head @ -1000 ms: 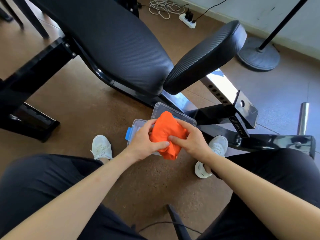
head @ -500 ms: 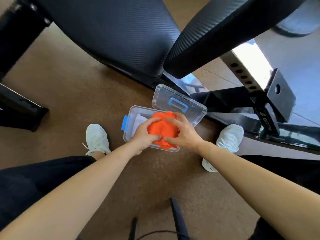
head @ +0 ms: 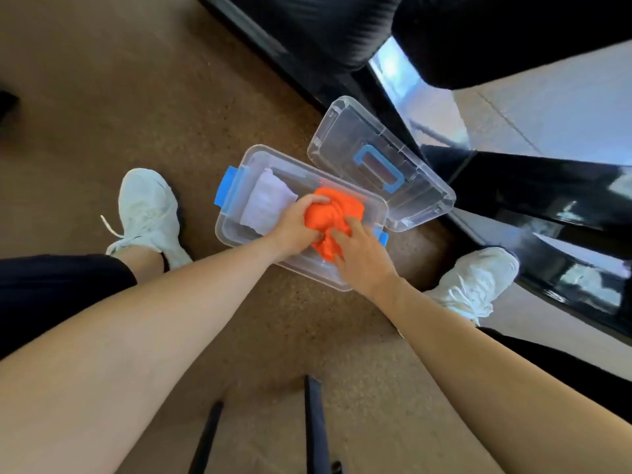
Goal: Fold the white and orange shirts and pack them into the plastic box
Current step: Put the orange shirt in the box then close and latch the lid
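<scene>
A clear plastic box [head: 236, 230] with blue latches stands open on the brown floor between my feet. The folded white shirt [head: 270, 203] lies in its left half. A bunched orange shirt [head: 333, 213] fills the right half. My left hand [head: 295, 227] grips the orange shirt from the left, fingers curled over its top. On the shirt's near right side my right hand [head: 362, 254] presses down, its fingertips sunk into the cloth.
The clear lid [head: 376, 165] with a blue handle lies beside the box at the back right. A black weight bench [head: 342, 35] and its frame [head: 533, 193] rise just behind. My white shoes [head: 147, 213] [head: 475, 282] flank the box.
Both hands have brought the orange shirt down from above the box into its right half. My head has moved closer, so the box looks larger.
</scene>
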The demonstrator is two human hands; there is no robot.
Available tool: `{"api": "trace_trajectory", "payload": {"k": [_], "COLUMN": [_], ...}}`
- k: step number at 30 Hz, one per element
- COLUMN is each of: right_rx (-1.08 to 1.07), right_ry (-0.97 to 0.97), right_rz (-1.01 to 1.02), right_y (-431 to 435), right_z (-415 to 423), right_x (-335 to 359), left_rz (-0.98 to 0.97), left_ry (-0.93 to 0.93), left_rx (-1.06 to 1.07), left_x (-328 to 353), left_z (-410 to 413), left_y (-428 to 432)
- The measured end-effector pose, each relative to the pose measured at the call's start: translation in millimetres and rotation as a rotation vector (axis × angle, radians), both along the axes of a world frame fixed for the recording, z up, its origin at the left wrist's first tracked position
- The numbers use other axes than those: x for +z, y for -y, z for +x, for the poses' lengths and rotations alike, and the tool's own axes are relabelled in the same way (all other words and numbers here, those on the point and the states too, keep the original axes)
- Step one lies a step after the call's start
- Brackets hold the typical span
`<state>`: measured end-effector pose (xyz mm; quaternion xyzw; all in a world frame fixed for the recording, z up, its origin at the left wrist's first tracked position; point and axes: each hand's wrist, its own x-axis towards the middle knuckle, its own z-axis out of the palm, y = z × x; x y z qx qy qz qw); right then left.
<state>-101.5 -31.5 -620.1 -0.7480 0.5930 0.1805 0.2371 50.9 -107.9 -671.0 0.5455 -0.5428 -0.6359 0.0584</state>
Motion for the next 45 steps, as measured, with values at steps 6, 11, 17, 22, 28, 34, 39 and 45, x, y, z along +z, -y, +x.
{"api": "trace_trajectory", "payload": {"k": [6, 11, 17, 22, 28, 34, 39, 45], "right_rx": [0.085, 0.171, 0.218, 0.19, -0.051, -0.661, -0.766, -0.717], "right_ry": [-0.254, -0.333, -0.24, -0.167, 0.074, 0.016, 0.082, 0.151], "right_rz": [0.154, 0.214, 0.133, 0.057, -0.168, -0.579, -0.439, -0.24], "right_y": [13.5, 22.0, 22.5, 2.9, -17.8, -5.2, 13.5, 31.7], "right_z": [9.3, 12.4, 5.8, -18.0, -41.5, -84.6, -116.8, -123.8], "right_x": [-31.8, -40.9, -34.1, -20.0, -0.9, 22.6, 18.6, 17.1], "left_rz": [0.024, -0.255, -0.467, -0.341, -0.316, -0.391, -0.45, -0.279], "left_ry": [0.095, 0.291, 0.409, 0.49, 0.494, 0.625, 0.736, 0.534], "left_rx": [-0.041, -0.195, -0.824, -0.9, -0.638, -0.541, -0.577, -0.493], "left_x": [-15.2, 6.3, -3.2, -13.0, -14.1, -18.5, -22.0, -11.0], "left_z": [0.1, 19.6, 34.8, 26.4, 10.5, -9.7, -20.6, -11.5], "left_y": [3.1, -3.1, 0.0, 14.4, 12.3, -0.9, -6.3, 0.4]}}
